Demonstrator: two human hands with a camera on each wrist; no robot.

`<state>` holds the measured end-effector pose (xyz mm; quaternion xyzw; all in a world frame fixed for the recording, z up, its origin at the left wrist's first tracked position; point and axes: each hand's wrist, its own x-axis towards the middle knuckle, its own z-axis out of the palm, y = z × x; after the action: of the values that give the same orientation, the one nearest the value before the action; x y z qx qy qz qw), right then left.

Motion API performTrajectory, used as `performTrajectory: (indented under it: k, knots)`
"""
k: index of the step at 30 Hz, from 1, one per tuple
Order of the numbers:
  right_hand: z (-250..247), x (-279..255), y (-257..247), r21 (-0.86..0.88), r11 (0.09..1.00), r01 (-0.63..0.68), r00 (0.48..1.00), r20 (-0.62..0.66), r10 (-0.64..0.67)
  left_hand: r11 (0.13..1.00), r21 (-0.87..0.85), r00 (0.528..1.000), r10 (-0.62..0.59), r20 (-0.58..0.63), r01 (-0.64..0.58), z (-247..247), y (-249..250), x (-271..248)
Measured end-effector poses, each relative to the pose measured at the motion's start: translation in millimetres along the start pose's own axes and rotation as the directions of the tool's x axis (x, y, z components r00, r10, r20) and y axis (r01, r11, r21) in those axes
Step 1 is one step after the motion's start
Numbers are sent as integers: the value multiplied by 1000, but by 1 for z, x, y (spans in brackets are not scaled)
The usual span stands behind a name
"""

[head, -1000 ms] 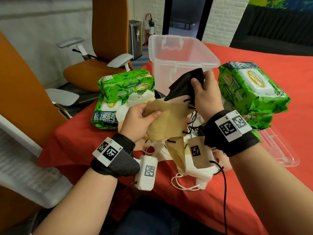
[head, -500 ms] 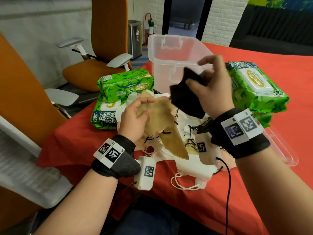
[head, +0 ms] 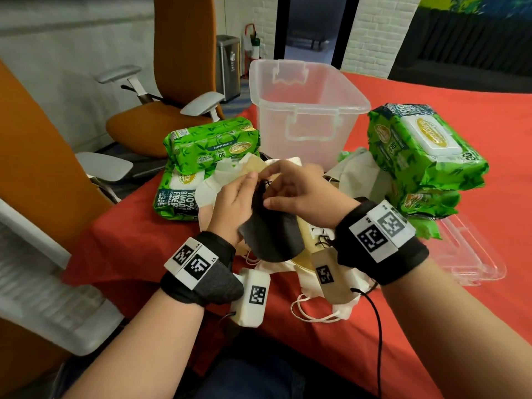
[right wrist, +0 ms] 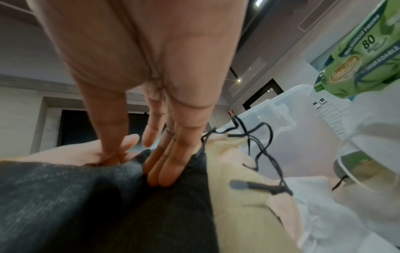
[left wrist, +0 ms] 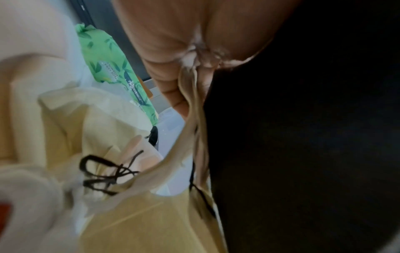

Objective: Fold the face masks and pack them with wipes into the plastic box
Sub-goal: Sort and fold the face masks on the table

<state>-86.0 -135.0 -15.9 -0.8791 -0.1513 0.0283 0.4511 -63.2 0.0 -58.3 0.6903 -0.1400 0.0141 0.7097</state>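
Note:
Both hands hold a black face mask (head: 273, 240) above a pile of white and tan masks (head: 325, 295) on the red tablecloth. My left hand (head: 236, 200) cradles its left edge, and the left wrist view shows the black mask (left wrist: 303, 137) with a tan mask (left wrist: 190, 106) against the fingers (left wrist: 168, 71). My right hand (head: 296, 194) pinches the top of the black mask (right wrist: 86, 205) between thumb and fingers (right wrist: 164, 176). Black ear loops (right wrist: 257, 142) trail over a tan mask (right wrist: 236, 188). The clear plastic box (head: 311, 122) stands open behind.
Two green wipes packs (head: 210, 145) are stacked to the left of the pile, and more packs (head: 423, 151) sit to the right. The clear box lid (head: 466, 251) lies at the right. Orange office chairs (head: 161, 122) stand off the table's left edge.
The right hand has brought the black mask down and left from in front of the box to meet the left hand. The left hand now holds the black mask too.

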Motion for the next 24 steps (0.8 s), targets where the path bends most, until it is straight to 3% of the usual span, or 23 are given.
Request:
performTrajectory:
  k: [4,8,12,17,20,22,24]
  knots:
    - [2,1,4,-90,996,1,1000,21,1,996,-11,995,-83,-49,83,-1,4,-5]
    - [3,6,3,-392,918,53,998,1,-57,977,-146,987,-158,-9,155,2,3,0]
    - [2,5,4,-431,898,93,986,-84,-143,954,-228,980,-197,17,196,-3,-3,3]
    - [-12,2,8,-239,963,123,951,-249,-183,977,-178,990,-128,-63,115,-8,-2,4]
    - [-23,0,4,152,979,133,911,-409,-60,996,-55,996,-72,-60,68,-9,-11,6]
    - [-26,-2,4,390,906,163,914,-405,10,999,-9,997,-50,-65,50,-7,-8,4]
    - [-21,-2,3,401,910,106,935,-351,45,995,-82,997,-57,-61,52,-4,-3,2]
